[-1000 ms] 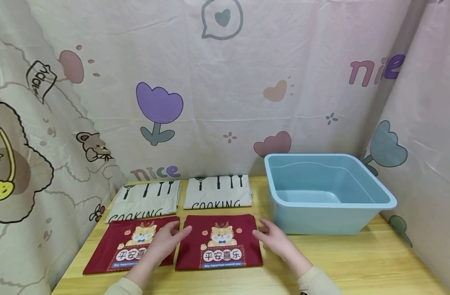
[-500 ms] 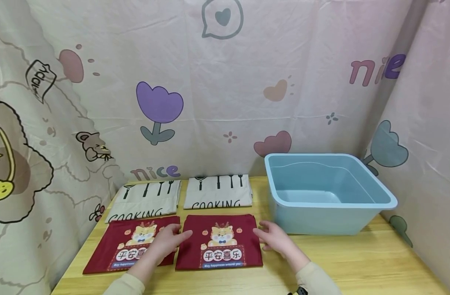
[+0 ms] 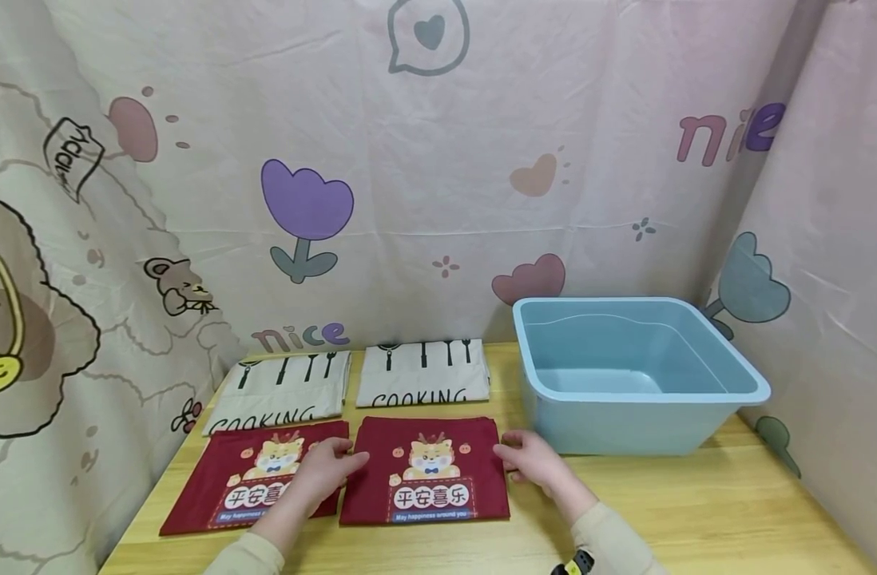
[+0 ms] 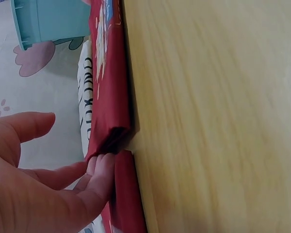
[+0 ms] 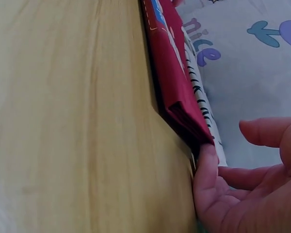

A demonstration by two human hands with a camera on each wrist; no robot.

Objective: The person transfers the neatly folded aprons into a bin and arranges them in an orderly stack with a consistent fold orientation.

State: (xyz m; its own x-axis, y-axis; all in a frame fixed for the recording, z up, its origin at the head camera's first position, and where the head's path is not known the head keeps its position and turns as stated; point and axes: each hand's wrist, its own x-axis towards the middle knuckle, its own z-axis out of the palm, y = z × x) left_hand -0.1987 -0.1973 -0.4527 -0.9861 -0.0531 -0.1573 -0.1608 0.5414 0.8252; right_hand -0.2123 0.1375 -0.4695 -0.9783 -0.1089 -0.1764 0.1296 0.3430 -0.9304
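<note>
A folded dark red cloth [image 3: 431, 435] with a cartoon print lies on the table between my two hands. At its left edge is my left hand [image 3: 325, 471]; in the left wrist view its fingertips [image 4: 104, 165] touch the folded side, while the thumb stands raised and apart. My right hand [image 3: 535, 461] is at the opposite edge. Its fingertips [image 5: 209, 154] reach the lower side of the fold, and that thumb too is off the cloth. A second folded red cloth [image 3: 201, 487] lies to the left, partly covered by my left hand and forearm.
Two folded white cloths lettered "COOKING", one on the left [image 3: 280, 391] and one on the right [image 3: 424, 375], lie behind the red ones. A light blue plastic tub [image 3: 640, 427] stands at the right. A printed curtain [image 3: 424, 176] hangs behind the wooden table [image 3: 668, 511].
My right hand has edged slightly inward to the red cloth's right edge. The left hand has barely moved. The cloths and the tub lie as before; the view has shifted a little.
</note>
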